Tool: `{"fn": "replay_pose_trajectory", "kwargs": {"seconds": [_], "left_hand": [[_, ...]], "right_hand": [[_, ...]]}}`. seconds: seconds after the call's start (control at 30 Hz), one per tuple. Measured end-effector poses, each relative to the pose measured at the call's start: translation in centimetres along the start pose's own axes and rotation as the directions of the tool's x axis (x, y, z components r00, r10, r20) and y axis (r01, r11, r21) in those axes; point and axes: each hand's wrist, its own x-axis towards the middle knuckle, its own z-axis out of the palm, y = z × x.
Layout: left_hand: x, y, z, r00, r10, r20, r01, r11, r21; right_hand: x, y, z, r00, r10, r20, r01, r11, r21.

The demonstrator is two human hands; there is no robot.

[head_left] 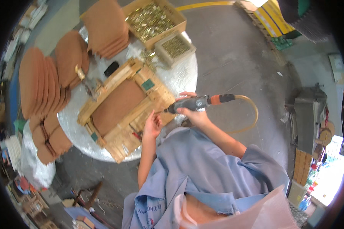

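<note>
The person's right hand (pixel 195 114) was wrapped around a dark handheld power tool (pixel 191 104), its fingers closed on the body and its nose pointing left toward the near corner of a wooden frame (pixel 161 95). An orange collar (pixel 215 100) sat at the rear of the tool, and from the dark fitting behind it a yellowish hose (pixel 257 114) curved down over the floor side. The left hand (pixel 153 124) was raised at the frame's near edge, just beside the tool's tip, with its fingers curled; whether they pinched anything small could not be told. The frame lay on a round table (pixel 189 74) covered in shiny wrapping, and inside it rested a brown panel (pixel 120 103). One green patch (pixel 148 84) marked the frame near its far right corner. A metal clamp (pixel 91 89) stood at the left side, near a small black object (pixel 111 68). Beyond, a cardboard box (pixel 176 29) held many gold-coloured metal pieces, and a smaller tray (pixel 163 56) beside it held finer ones. Stacked brown pads (pixel 105 26) stood along the table's far left side.
</note>
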Motion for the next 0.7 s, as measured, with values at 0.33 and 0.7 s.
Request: {"fn": "replay_pose_trajectory", "kwargs": {"seconds": [0.33,0.7], "left_hand": [[0.1,0.3,-0.5,0.999,0.035,-0.022,-0.038,0.982,-0.184],[0.1,1.1,-1.4,0.996,0.084,0.012,-0.082,0.989,-0.122]], "right_hand": [[-0.1,-0.2,-0.3,0.999,-0.042,0.011,0.041,0.997,0.061],[-0.2,0.0,-0.1,0.999,-0.01,0.033,0.006,0.995,0.095]]}}
